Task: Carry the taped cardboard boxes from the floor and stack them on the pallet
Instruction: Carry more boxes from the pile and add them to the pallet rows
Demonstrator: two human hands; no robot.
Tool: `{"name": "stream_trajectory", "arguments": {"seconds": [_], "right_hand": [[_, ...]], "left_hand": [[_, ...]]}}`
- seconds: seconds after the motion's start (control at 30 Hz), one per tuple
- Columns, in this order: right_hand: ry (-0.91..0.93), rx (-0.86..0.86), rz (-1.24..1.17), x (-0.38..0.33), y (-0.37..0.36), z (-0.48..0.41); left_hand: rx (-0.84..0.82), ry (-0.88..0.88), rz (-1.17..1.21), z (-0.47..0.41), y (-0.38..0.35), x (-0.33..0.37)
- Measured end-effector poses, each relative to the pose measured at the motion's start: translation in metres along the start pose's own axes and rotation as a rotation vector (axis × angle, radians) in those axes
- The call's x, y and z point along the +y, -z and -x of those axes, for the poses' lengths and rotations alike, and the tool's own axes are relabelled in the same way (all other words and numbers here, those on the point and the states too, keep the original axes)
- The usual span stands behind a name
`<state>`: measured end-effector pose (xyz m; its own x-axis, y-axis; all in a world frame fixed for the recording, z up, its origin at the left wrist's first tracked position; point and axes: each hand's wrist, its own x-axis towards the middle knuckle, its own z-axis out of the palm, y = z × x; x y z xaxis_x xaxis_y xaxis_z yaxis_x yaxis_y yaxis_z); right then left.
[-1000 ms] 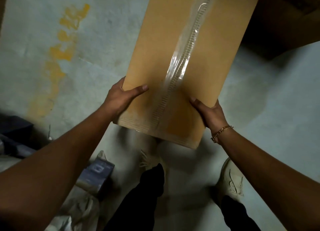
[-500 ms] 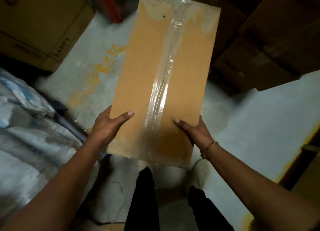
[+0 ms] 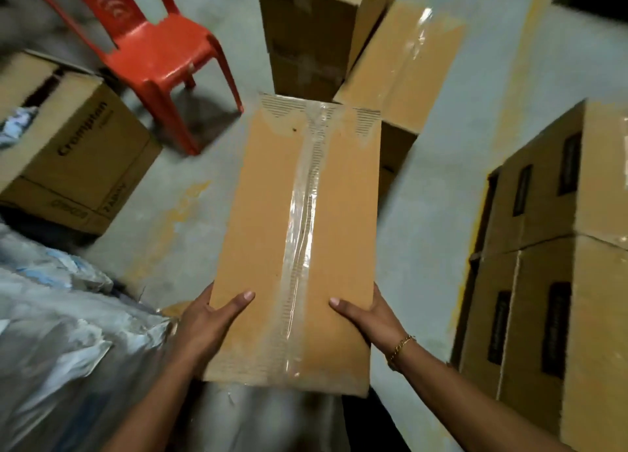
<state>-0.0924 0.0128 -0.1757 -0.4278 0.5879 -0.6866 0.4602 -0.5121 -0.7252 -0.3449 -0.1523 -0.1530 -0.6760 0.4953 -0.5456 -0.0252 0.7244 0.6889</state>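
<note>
The taped cardboard box (image 3: 299, 241) is held in the air above the grey floor (image 3: 435, 214), in the middle of the view, with its long axis running from near to far and a strip of clear tape along the centre of its top face. Both forearms extend forward from the near edge and converge on the near end of the box. The left hand (image 3: 207, 326) grips the near-left edge, thumb laid flat on the top face and pointing toward the tape. The right hand (image 3: 370, 319), with a gold bracelet (image 3: 401, 346) at the wrist, grips the near-right edge in mirrored fashion. The remaining fingers of each hand pass round the sides and are hidden, so their spread cannot be told. On the floor stand a red plastic chair (image 3: 153, 51) at far left, an open printed box (image 3: 78, 159) at left, a stack of boxes (image 3: 306, 34) beyond the far end of the held box, a low taped box (image 3: 404, 64) just right of that stack, and stacked boxes (image 3: 550, 282) at right. A plastic-wrapped bundle (image 3: 61, 332) lies at near left.
</note>
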Motion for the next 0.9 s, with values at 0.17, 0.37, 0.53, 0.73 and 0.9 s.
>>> {"name": "stream_trajectory", "arguments": {"seconds": [0.17,0.37,0.53,0.73,0.9], "right_hand": [[0.038,0.102,-0.054,0.016,0.032,0.115],[0.078,0.288,-0.176,0.038,0.098,0.237],[0.112,0.440,-0.321,0.061,0.170,0.324],[0.190,0.650,-0.396,0.105,0.274,0.428],[0.202,0.827,-0.473,0.169,0.377,0.514]], "left_hand": [[-0.061,-0.093,-0.020,0.098,-0.004,0.037],[-0.239,-0.223,-0.038,0.199,-0.045,0.091],[-0.414,-0.326,-0.175,0.259,-0.109,0.140],[-0.533,-0.499,-0.316,0.348,-0.220,0.188],[-0.664,-0.638,-0.385,0.451,-0.337,0.209]]}}
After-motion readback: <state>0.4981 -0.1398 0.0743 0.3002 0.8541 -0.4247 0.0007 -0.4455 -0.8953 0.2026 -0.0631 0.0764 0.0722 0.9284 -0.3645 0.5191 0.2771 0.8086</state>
